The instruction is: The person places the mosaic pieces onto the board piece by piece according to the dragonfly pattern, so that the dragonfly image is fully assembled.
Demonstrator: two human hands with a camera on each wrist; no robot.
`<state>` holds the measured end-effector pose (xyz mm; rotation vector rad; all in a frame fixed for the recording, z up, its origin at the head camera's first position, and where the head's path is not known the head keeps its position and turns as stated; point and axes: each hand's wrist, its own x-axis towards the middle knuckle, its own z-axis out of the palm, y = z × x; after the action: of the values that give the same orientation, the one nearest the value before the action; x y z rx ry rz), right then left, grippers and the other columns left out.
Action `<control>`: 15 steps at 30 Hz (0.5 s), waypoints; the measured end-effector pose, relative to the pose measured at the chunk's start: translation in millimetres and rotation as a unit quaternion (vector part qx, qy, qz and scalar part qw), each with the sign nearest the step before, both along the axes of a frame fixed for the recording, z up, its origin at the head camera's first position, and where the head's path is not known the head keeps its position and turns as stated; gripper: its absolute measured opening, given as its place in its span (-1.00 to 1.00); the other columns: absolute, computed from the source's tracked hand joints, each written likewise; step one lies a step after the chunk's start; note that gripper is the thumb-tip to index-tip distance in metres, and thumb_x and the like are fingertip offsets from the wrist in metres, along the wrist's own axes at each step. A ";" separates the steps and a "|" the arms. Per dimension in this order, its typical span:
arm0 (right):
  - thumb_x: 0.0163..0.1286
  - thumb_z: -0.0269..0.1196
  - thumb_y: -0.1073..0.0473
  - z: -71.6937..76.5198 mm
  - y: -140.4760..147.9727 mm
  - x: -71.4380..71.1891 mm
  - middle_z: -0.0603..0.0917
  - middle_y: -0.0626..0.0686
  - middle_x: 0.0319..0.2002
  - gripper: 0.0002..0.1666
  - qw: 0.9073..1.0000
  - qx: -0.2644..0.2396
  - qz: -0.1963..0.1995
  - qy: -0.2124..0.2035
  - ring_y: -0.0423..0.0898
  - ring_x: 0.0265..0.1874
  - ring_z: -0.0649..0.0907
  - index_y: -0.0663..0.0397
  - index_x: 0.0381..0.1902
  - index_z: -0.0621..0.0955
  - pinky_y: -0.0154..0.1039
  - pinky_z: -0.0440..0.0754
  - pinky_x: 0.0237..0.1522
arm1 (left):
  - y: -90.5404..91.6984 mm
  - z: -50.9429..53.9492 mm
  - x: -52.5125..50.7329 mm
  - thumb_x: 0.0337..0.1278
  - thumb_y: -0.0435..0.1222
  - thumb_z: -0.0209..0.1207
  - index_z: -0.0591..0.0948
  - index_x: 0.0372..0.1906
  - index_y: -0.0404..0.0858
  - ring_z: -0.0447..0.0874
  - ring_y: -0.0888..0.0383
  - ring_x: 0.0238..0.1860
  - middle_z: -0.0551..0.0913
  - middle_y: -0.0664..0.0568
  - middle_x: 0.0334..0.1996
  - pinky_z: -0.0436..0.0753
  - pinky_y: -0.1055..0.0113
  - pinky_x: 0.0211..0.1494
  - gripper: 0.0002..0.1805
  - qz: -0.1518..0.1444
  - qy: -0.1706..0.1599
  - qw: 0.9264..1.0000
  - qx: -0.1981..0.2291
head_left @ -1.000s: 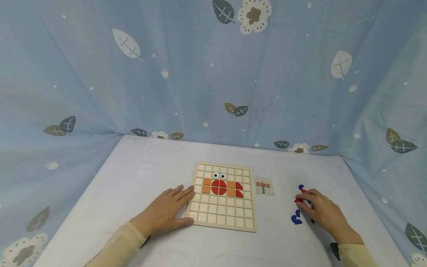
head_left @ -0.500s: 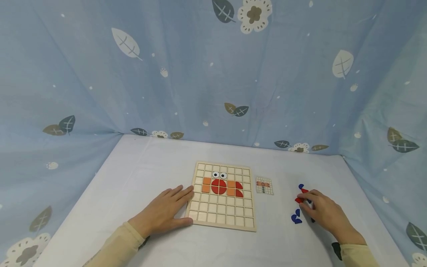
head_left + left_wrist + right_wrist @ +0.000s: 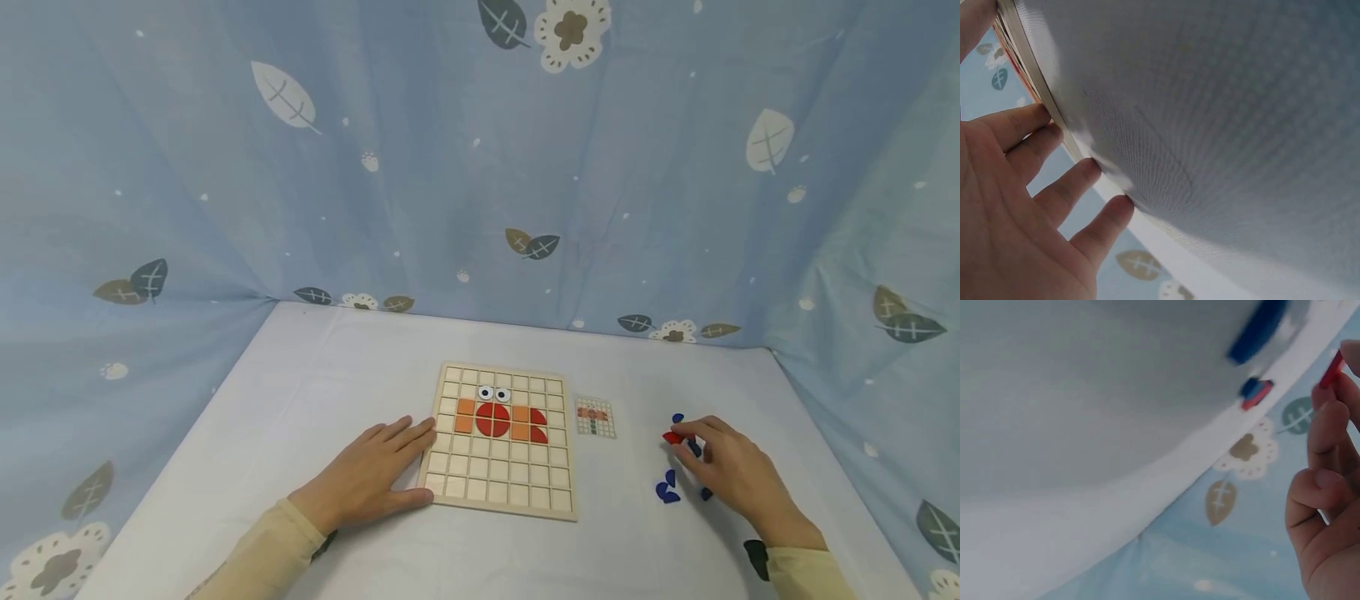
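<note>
Well, your white table (image 3: 345, 358) bears the grid board (image 3: 498, 471), and your left hand (image 3: 367, 471), fingers extended, touches its left edge. Your right hand (image 3: 735, 471), beyond the card (image 3: 596, 417) on the board's right, pinches a red piece (image 3: 671, 437) above the table, blue pieces (image 3: 669, 498) lying near.

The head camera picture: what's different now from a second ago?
The right hand moved up a little, and a red piece is now pinched in its fingers, lifted off the white table. The left hand stayed at the edge of the board, which stayed put, like the small card.
</note>
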<state>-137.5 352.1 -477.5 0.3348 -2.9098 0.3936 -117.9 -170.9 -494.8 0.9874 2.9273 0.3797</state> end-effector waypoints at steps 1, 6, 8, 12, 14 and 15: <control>0.20 0.51 0.14 0.8 -3.6 -1.5 0.65 0.01 -0.19 -0.62 1.000 -0.003 0.009 0.019 -0.24 -0.55 0.42 0.04 -0.01 0.74 -0.35 0.40 -0.66 | -0.1 0.2 0.1 0.29 0.35 0.04 0.31 0.55 -0.18 0.21 -0.16 0.51 0.27 0.04 0.54 0.29 -0.13 0.46 -0.06 0.001 -0.001 1.000 -0.001; 0.14 0.54 0.19 6.4 -26.5 -9.5 0.65 -0.07 -0.16 -0.59 0.994 -0.018 0.059 0.085 -0.27 -0.53 0.40 -0.08 -0.03 0.73 -0.39 0.34 -0.65 | 0.0 1.0 0.5 0.29 0.35 0.04 0.31 0.54 -0.18 0.21 -0.16 0.51 0.27 0.04 0.54 0.29 -0.12 0.47 -0.06 0.004 -0.004 1.000 -0.001; 0.12 0.55 0.21 8.7 -36.0 -12.3 0.64 -0.09 -0.13 -0.59 0.992 -0.025 0.078 0.100 -0.26 -0.54 0.41 -0.08 -0.04 0.73 -0.40 0.32 -0.67 | 0.4 1.1 0.6 0.29 0.35 0.05 0.31 0.54 -0.18 0.21 -0.15 0.51 0.27 0.04 0.54 0.29 -0.12 0.47 -0.06 0.004 -0.004 1.000 0.000; 0.11 0.55 0.22 12.9 -55.7 -18.3 0.65 -0.13 -0.10 -0.59 0.985 -0.035 0.121 0.121 -0.25 -0.52 0.45 -0.07 -0.05 0.74 -0.41 0.36 -0.64 | 1.0 0.6 0.5 0.29 0.35 0.05 0.31 0.55 -0.18 0.20 -0.15 0.52 0.27 0.04 0.54 0.28 -0.11 0.48 -0.06 0.003 -0.007 1.000 0.000; 0.11 0.55 0.20 15.1 -66.8 -21.2 0.65 -0.13 -0.09 -0.59 0.983 -0.035 0.136 0.122 -0.26 -0.52 0.45 -0.08 -0.05 0.74 -0.42 0.37 -0.63 | 1.0 0.2 0.4 0.29 0.35 0.04 0.30 0.55 -0.18 0.19 -0.15 0.52 0.26 0.05 0.55 0.27 -0.10 0.48 -0.06 0.003 -0.009 1.000 -0.001; 0.12 0.55 0.19 16.4 -72.8 -22.5 0.65 -0.13 -0.08 -0.59 0.982 -0.036 0.142 0.119 -0.27 -0.52 0.46 -0.08 -0.04 0.74 -0.42 0.37 -0.62 | 1.0 0.0 0.3 0.29 0.36 0.04 0.30 0.55 -0.18 0.19 -0.14 0.52 0.26 0.05 0.55 0.27 -0.10 0.48 -0.06 0.003 -0.010 1.000 -0.002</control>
<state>-160.1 279.2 -461.1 0.7374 -2.6107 0.4646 -117.6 -169.9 -494.7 0.9698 2.9132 0.3815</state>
